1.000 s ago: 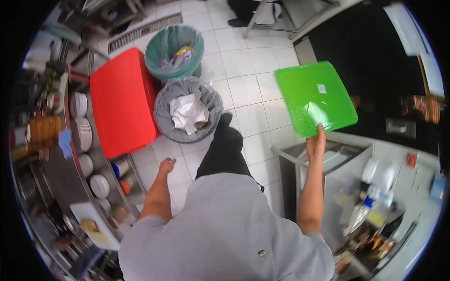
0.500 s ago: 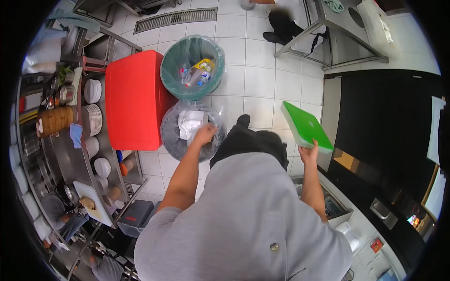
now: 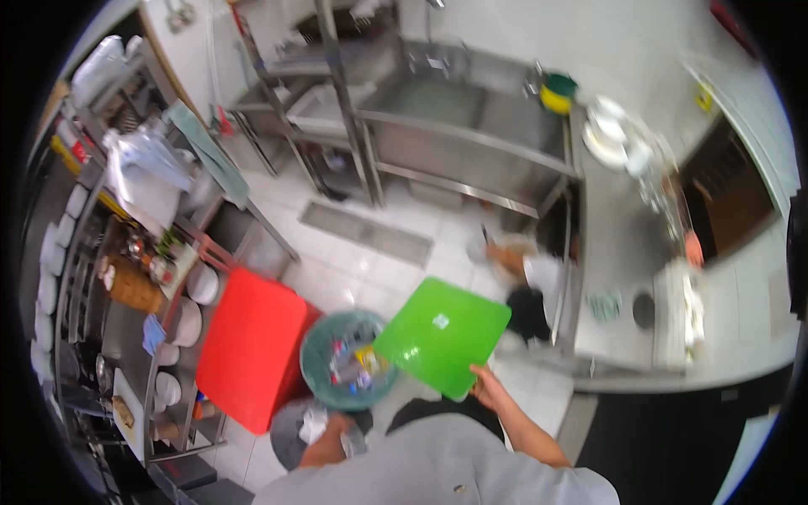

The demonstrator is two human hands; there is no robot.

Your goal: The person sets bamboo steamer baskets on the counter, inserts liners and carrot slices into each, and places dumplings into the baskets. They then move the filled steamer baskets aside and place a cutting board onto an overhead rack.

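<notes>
My right hand (image 3: 486, 385) grips a flat plastic container with a green lid (image 3: 446, 332) by its near corner, fingers underneath. The lid faces up, in front of my body and beside the green-lined bin (image 3: 313, 374). That bin holds several plastic bottles (image 3: 358, 368). My left hand (image 3: 340, 425) is over the dark-lined bin (image 3: 290, 433), close to crumpled white paper (image 3: 312, 423) inside it. Blur hides the fingers of this hand, so I cannot tell whether it holds anything.
A large red lid or box (image 3: 252, 345) stands left of the bins. Shelves with white plates (image 3: 187, 324) line the left side. Ahead are a steel sink (image 3: 438, 105) and a floor drain (image 3: 366, 231). Another person (image 3: 528, 313) is low beside the steel counter (image 3: 619, 261).
My view has tilted up toward the sink. The green-lidded container has swung from my right side to in front of me, near the bins. My left hand stays at the dark-lined bin.
</notes>
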